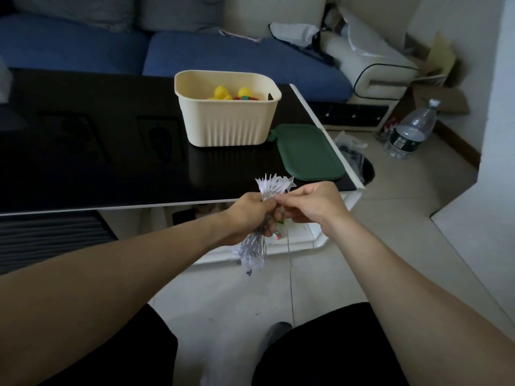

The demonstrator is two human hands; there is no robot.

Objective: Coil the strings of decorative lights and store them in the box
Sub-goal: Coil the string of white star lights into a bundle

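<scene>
Both hands meet just off the near edge of the black table [83, 151], and the string of lights [274, 186] sits bunched between them. The left hand [248, 215] is wrapped around the middle of the bundle, fingers curled tight, so the clear star-shaped lights fan out above the fist and a tail of wire and more clear lights hangs below it toward the floor. The right hand [312, 203] comes in from the side, its fingertips pinching at the bundle right where the left fist closes; exactly what strand it has is too small to tell. A thin wire [290, 288] drops from the hands down to the tiled floor.

Beyond the hands, well apart from them, the cream box [228, 126] stands open on the table with yellow and red items already inside. Its dark green lid [309, 154] lies flat just beside it, on the right. A plastic bottle [412, 132] stands on the floor further right.
</scene>
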